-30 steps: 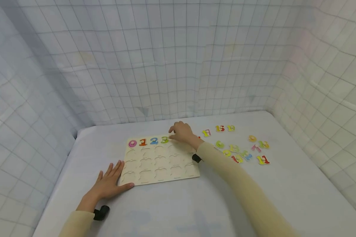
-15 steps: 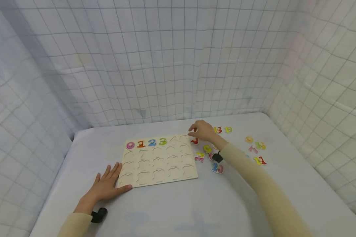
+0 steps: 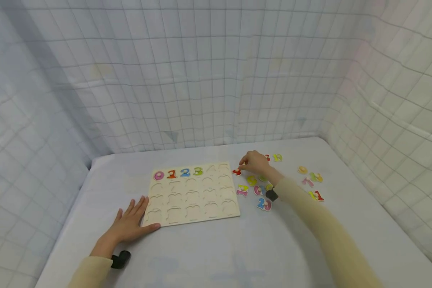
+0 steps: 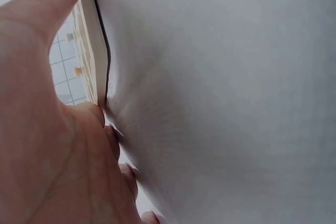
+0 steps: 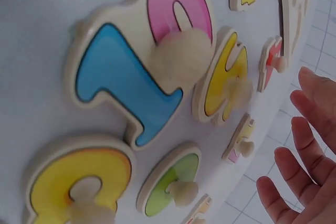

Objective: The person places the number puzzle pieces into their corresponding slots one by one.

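Observation:
My left hand (image 3: pixel 129 226) lies with straight, spread fingers along the left edge of a wooden number puzzle board (image 3: pixel 192 221). Its thumb reaches the board's near corner; in the left wrist view the board's edge (image 4: pixel 94 51) shows between thumb and fingers. The top row holds a pink 0 (image 3: pixel 159 175), a red 1 (image 3: pixel 171 174), a blue 2 (image 3: pixel 185 172) and a green 3 (image 3: pixel 198 171). Right of the board, my right hand (image 3: pixel 256 163) hovers by a red 4 (image 3: pixel 237 172). In the right wrist view its loosely bent fingers are apart from that red piece's knob (image 5: pixel 281 65).
Several knobbed number pieces lie right of the board, including a yellow 5 (image 3: pixel 252 181), a blue and pink piece (image 3: pixel 264 204) and a yellow and red 11 (image 3: pixel 316 195). Farther off are an orange piece (image 3: pixel 302 170) and a pink 7 (image 3: pixel 307 181). Gridded white cloth walls (image 3: pixel 201 80) surround the table.
My right hand has moved right from over the board's top row, past its right edge, and come down by the red 4. My left hand stays at the board's edge.

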`<state>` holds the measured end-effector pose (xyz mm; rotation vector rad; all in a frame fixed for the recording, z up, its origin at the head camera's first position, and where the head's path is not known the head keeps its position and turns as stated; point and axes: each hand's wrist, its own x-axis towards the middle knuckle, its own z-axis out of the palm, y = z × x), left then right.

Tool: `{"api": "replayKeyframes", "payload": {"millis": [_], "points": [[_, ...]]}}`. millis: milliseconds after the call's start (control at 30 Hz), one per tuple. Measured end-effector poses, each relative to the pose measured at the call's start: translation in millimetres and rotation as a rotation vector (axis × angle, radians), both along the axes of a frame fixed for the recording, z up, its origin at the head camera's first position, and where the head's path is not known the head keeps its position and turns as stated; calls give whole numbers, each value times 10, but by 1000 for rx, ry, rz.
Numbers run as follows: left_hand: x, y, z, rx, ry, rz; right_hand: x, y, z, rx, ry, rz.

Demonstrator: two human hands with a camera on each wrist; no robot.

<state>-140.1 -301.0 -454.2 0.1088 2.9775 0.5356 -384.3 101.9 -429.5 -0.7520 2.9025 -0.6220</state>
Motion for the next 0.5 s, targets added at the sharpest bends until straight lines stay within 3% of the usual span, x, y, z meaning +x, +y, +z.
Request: {"api": "replayKeyframes", "payload": {"millis": [200, 500], "points": [[-22, 26, -17, 19, 8, 4, -5, -65, -122, 13, -28, -75], [15, -3, -73, -2, 10, 32, 15, -149, -216, 6, 5, -69]]}}
